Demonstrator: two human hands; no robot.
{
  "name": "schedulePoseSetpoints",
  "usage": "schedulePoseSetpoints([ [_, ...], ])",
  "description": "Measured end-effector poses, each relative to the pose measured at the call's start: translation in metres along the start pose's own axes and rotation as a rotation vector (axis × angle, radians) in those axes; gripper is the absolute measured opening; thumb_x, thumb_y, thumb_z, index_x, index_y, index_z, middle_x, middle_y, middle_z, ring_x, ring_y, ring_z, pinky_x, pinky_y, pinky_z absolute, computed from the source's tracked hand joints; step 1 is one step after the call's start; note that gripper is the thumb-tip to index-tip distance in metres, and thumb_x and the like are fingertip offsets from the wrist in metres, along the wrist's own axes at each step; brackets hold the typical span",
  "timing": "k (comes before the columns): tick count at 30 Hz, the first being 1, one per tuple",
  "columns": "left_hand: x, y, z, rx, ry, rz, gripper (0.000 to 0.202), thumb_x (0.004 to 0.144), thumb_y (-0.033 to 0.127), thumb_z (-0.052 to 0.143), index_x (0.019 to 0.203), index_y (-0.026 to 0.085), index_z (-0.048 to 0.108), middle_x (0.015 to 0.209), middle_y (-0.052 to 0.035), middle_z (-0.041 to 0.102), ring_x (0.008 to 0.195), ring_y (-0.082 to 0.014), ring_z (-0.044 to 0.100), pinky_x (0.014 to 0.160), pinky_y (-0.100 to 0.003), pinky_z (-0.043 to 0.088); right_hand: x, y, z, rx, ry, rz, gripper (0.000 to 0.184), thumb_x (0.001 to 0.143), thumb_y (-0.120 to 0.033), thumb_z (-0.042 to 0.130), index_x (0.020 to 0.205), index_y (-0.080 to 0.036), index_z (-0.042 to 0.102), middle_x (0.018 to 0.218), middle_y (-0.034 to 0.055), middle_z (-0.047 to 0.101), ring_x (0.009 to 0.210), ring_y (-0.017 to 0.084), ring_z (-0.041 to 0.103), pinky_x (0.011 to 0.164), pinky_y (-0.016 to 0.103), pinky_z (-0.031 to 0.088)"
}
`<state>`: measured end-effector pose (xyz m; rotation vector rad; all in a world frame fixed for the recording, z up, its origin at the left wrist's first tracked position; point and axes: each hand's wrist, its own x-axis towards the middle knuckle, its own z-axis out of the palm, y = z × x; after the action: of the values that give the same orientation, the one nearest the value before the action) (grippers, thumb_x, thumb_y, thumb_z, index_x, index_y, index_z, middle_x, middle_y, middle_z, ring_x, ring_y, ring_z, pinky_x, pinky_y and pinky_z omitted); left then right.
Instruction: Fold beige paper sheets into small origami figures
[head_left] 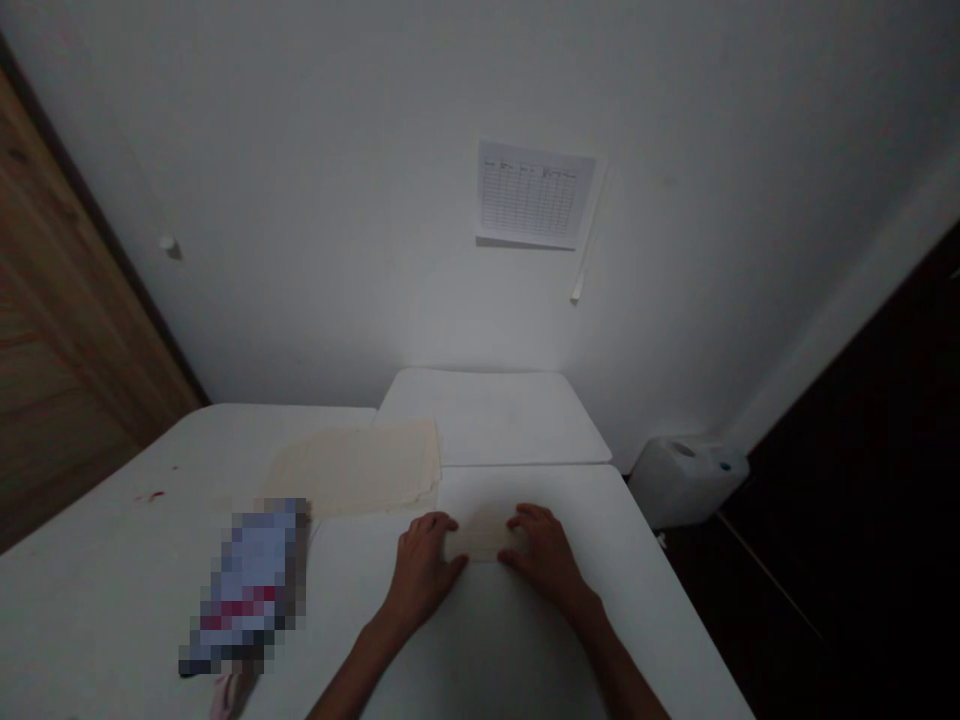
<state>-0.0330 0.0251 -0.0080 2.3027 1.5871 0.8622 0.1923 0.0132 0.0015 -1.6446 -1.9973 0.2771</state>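
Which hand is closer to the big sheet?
Left. The left hand is right by the near right corner of the big sheet; the right hand is farther right, past the small piece.

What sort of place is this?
Probably a small indoor workspace, going by the white table against a plain wall, the printed grid sheet put up there, and the flat beige stack laid out.
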Motion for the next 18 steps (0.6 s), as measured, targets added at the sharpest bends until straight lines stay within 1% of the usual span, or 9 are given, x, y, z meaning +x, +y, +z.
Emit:
schedulePoseSetpoints([
  [2,0.000,-0.001,-0.001,-0.034,0.010,0.015,0.034,0.071,0.013,0.067,0.103,0.021,0.057,0.109,-0.0050,0.060,0.105,-0.0246,0.053,0.088,-0.039,0.040,0.001,-0.004,-0.002,0.025,0.044,0.004,0.030,0.069,-0.025,0.072,0.098,-0.021,0.066,0.116,0.0070,0.063,0.111,0.025,0.055,0.096,0.035,0.041],
  [4,0.000,-0.002,-0.001,-0.059,0.020,0.030,0.031,0.071,0.013,0.066,0.099,0.020,0.056,0.106,-0.0044,0.060,0.103,-0.0242,0.054,0.086,-0.039,0.041,0.000,-0.006,-0.004,0.054,0.091,-0.004,0.021,0.071,-0.022,0.070,0.092,-0.021,0.066,0.108,0.0051,0.066,0.105,0.023,0.057,0.092,0.033,0.042],
  [8,-0.001,-0.009,-0.001,-0.090,0.033,0.070,0.016,0.074,0.015,0.062,0.088,0.020,0.056,0.101,-0.0041,0.061,0.098,-0.0233,0.057,0.083,-0.038,0.045,-0.001,-0.005,-0.006,0.090,0.134,-0.039,0.003,0.077,-0.020,0.066,0.078,-0.021,0.065,0.097,0.0026,0.067,0.098,0.020,0.058,0.088,0.031,0.041],
  [10,-0.001,-0.011,0.000,-0.100,0.038,0.096,0.010,0.077,0.018,0.060,0.086,0.021,0.058,0.102,-0.0048,0.061,0.098,-0.0235,0.057,0.083,-0.039,0.046,-0.001,-0.002,-0.006,0.100,0.143,-0.056,0.003,0.079,-0.021,0.065,0.076,-0.021,0.065,0.094,0.0026,0.068,0.095,0.019,0.058,0.086,0.031,0.041],
  [12,-0.001,-0.013,0.000,-0.102,0.043,0.124,0.008,0.080,0.020,0.057,0.087,0.021,0.061,0.103,-0.0051,0.062,0.099,-0.0236,0.057,0.084,-0.041,0.046,-0.003,0.001,-0.006,0.097,0.157,-0.069,0.006,0.080,-0.021,0.064,0.074,-0.021,0.065,0.089,0.0023,0.067,0.091,0.019,0.058,0.084,0.031,0.040],
  [15,-0.001,-0.011,-0.003,-0.064,0.080,0.180,0.010,0.084,0.020,0.054,0.087,0.022,0.063,0.106,-0.0061,0.061,0.102,-0.0240,0.056,0.087,-0.042,0.045,-0.006,0.003,-0.007,0.049,0.167,-0.105,0.011,0.083,-0.019,0.060,0.074,-0.021,0.065,0.082,0.0014,0.066,0.086,0.018,0.057,0.083,0.030,0.038],
  [18,-0.002,-0.008,-0.008,0.031,0.125,0.246,0.014,0.085,0.016,0.052,0.088,0.022,0.064,0.112,-0.0082,0.058,0.107,-0.0257,0.052,0.088,-0.043,0.044,-0.010,0.006,-0.009,-0.014,0.161,-0.171,0.014,0.086,-0.018,0.057,0.074,-0.021,0.065,0.078,0.0016,0.066,0.082,0.018,0.055,0.081,0.030,0.037],
])
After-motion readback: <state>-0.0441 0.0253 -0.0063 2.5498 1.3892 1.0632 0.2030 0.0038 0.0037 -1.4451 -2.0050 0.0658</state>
